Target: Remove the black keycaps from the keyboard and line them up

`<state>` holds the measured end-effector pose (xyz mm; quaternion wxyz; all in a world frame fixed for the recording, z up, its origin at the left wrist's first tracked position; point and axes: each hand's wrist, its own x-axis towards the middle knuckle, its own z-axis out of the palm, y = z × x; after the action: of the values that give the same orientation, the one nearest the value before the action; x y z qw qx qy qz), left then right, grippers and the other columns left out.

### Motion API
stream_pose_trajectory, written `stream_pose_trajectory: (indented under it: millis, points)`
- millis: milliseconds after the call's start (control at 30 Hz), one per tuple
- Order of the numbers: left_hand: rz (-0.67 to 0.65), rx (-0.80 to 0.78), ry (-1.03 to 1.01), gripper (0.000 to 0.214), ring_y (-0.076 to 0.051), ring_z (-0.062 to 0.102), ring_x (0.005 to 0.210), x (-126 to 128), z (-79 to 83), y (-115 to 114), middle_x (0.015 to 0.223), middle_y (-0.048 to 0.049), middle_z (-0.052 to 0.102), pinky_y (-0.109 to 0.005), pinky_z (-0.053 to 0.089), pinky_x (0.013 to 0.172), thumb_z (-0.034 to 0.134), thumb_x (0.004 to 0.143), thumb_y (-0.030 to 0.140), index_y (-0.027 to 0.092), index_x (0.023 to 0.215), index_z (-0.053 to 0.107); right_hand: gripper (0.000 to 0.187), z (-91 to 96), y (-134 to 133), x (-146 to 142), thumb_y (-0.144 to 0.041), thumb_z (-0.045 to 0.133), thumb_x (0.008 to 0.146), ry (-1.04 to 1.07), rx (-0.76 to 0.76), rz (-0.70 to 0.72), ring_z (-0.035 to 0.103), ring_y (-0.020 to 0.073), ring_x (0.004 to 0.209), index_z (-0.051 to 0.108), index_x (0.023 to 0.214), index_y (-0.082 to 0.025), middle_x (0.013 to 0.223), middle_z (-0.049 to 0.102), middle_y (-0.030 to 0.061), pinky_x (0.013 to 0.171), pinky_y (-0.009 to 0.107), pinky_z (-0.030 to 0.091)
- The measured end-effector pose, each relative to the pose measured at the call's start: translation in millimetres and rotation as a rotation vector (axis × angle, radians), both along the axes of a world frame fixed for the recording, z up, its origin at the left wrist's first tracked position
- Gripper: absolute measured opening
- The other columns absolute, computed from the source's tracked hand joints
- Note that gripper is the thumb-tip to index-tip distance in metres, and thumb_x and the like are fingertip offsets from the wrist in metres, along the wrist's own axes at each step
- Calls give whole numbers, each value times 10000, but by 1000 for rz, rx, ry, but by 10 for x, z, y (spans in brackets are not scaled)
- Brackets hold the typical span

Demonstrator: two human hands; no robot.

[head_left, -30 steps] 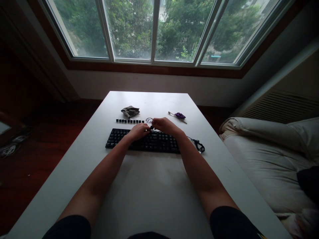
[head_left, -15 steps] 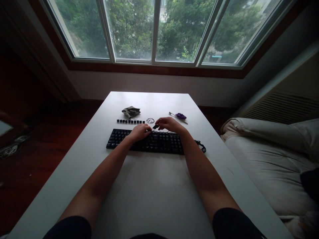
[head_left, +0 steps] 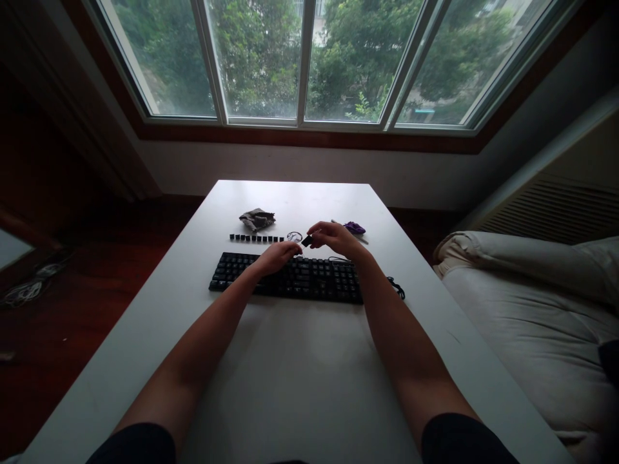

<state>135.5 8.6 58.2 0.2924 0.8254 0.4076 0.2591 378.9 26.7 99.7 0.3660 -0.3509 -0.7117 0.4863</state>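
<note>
A black keyboard [head_left: 300,278] lies across the white table, partly covered by my forearms. Above its back edge, my right hand [head_left: 333,237] pinches a small black piece that looks like a keycap puller [head_left: 307,240], with its lower end pointing toward my left hand. The fingers of my left hand [head_left: 279,256] are drawn together just left of the puller; what they hold, if anything, is too small to make out. Behind the keyboard, several black keycaps [head_left: 256,239] stand in a row.
On the white table [head_left: 290,374], a crumpled grey cloth [head_left: 257,220] lies behind the keycaps. Near it is a coil of thin wire [head_left: 294,237]. A purple cloth [head_left: 354,228] sits beyond my right hand, and the keyboard's bundled cable [head_left: 397,288] is at the right.
My right hand has risen slightly off the keyboard with the puller. My left hand has also lifted a little, its fingertips drawing closer to the puller. The view has shifted slightly.
</note>
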Motion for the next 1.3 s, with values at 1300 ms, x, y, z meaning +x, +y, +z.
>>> stream_pose_trajectory:
  millis: [1300]
  points:
    - [325,-470,-659,301,-129,656,723,-165,-50,278,848,-43,691,-240,511,651,713,873,398,177,1074,684,328,231,-72,210,-452,779,852,101,36,-11,737,204,808,723,1028,-181,870,763,61,820,383,596]
